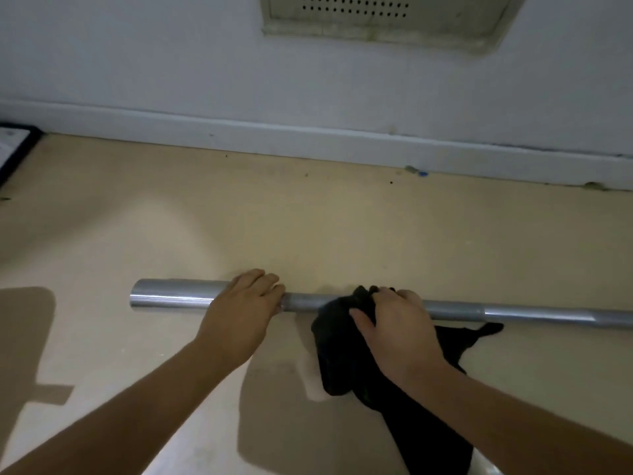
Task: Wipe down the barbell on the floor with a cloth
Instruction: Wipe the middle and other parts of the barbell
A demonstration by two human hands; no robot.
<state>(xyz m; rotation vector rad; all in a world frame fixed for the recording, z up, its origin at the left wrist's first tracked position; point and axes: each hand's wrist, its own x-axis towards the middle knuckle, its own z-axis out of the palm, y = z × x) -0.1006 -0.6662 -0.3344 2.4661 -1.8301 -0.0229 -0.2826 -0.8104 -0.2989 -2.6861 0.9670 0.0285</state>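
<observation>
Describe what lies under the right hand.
Under the right hand a black cloth is bunched over the barbell. The bar section beneath the cloth is covered, so its surface cannot be seen.

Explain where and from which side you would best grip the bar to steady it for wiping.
Grip the thick sleeve near the bar's free end, from above, palm down. It lies flat on the floor, so only its top is reachable; the left hand rests there, clear of the cloth.
</observation>
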